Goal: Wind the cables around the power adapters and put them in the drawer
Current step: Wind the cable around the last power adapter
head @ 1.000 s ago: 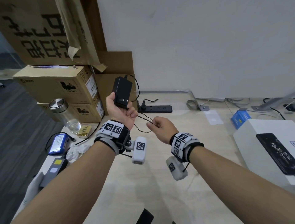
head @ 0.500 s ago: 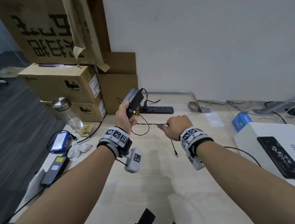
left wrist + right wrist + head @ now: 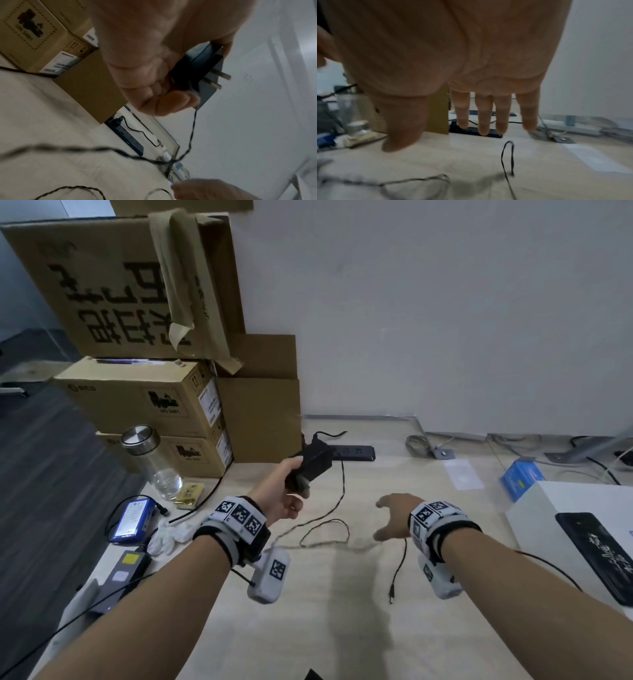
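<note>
Head view puts the black power adapter (image 3: 310, 465) above the far part of the wooden desk (image 3: 342, 628), just in front of the black power strip (image 3: 352, 453); its long axis is tilted, rising away from the person and to the right. The left hand (image 3: 284, 491) grips it round the lower end, fingers and thumb curled about the body. From the left wrist view its two metal prongs (image 3: 217, 80) stick out sideways toward the white wall (image 3: 257, 108). The thin black cable (image 3: 337, 508) leaves the adapter's end, hangs down, loops loosely on the desk between the two hands, and ends at a small barrel plug (image 3: 391, 599) lying nearer the person. The right hand (image 3: 394, 520) hovers above the desk with fingers (image 3: 483, 115) spread straight, holding nothing. Left of the adapter stand stacked cardboard boxes (image 3: 147, 402), a glass bottle (image 3: 150, 463) with a metal lid, and a blue battery pack (image 3: 132, 520). A white box (image 3: 555, 508) sits at the right.
</note>
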